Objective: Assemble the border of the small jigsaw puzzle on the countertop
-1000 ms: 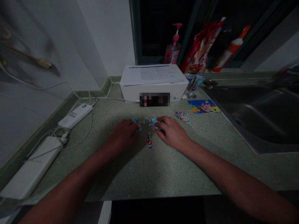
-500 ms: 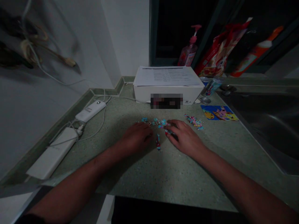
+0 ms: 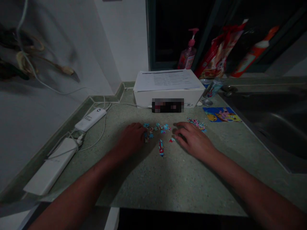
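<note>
Left hand (image 3: 131,139) and right hand (image 3: 195,140) have drawn apart, flanking jigsaw pieces (image 3: 157,127).

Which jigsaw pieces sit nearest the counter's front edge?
The narrow red-and-blue strip of jigsaw pieces, lying between the left hand and right hand; the other pieces lie further back.

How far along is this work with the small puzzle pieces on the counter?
Looks done: a narrow red-and-blue strip of small jigsaw pieces seems joined. In hand: the left hand rests against scattered blue puzzle pieces, and the right hand is nearest a small red piece. Remaining: a loose heap of pink-and-blue pieces lies apart, beside a bright blue cartoon picture card.
</note>
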### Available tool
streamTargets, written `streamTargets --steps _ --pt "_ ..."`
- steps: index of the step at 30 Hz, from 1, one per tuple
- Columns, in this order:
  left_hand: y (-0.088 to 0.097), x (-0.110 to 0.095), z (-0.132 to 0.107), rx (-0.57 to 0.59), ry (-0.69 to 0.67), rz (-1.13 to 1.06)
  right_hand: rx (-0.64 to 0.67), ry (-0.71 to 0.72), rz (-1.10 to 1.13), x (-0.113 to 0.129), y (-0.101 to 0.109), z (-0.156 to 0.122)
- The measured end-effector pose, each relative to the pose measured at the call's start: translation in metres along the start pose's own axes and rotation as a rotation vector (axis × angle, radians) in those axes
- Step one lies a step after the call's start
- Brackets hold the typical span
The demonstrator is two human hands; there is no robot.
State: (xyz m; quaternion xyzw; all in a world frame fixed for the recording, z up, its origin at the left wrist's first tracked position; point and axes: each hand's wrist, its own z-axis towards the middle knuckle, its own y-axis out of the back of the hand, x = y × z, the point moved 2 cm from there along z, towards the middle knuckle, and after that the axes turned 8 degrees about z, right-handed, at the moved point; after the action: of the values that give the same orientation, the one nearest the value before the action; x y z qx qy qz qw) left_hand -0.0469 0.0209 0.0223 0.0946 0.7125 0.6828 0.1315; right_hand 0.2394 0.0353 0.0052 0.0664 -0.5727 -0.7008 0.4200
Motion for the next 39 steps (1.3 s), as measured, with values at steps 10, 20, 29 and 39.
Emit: streamTargets --steps 10,20,29,39 --pt "-0.017 -0.007 -0.002 -0.005 -0.188 -0.117 0.058 -0.215 -0.203 -0.016 0.013 0.003" --pt "-0.02 -0.008 -0.004 -0.122 -0.281 -0.165 0.192 -0.061 -0.025 -0.013 0.02 0.002" --pt "-0.009 -0.022 -0.01 -0.153 -0.461 -0.244 0.195 -0.072 -0.009 -0.015 0.017 0.001" --pt "-0.01 -0.033 -0.014 -0.152 -0.587 -0.263 0.114 -0.029 -0.022 -0.006 0.005 0.0"
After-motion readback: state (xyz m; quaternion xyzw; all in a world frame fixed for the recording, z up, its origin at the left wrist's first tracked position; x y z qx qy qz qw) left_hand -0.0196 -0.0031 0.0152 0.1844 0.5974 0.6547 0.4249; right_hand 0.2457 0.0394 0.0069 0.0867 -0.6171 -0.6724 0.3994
